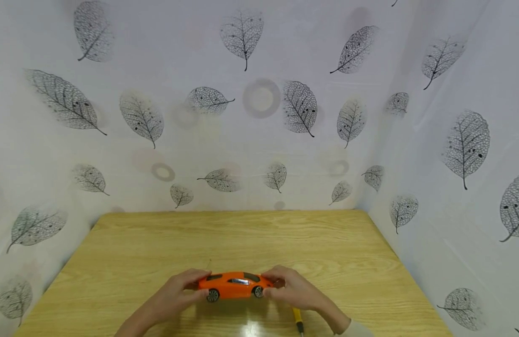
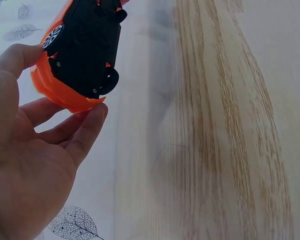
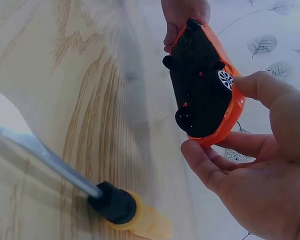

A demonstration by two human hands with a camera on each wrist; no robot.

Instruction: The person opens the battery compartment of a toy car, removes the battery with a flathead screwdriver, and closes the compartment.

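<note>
Closest to the head camera, two forearms (image 1: 143,314) led to an orange toy sports car (image 1: 236,286), held between both hands above the bench (image 1: 158,238). Left hand (image 1: 179,292) and right hand (image 1: 292,288) each gripped one end, thumb beside a wheel (image 1: 212,295) and fingers round the end, probably to keep it level and steady. Its body spanned the space between the two grips, roof and side uncovered (the wrist views caught its black underside (image 2: 85,45), so it was raised). Beside the right forearm, a yellow-handled flat-blade screwdriver (image 1: 299,320) lay on the bench, perhaps leaving both hands free. Leaf-printed sheeting (image 1: 259,145) hung behind.
</note>
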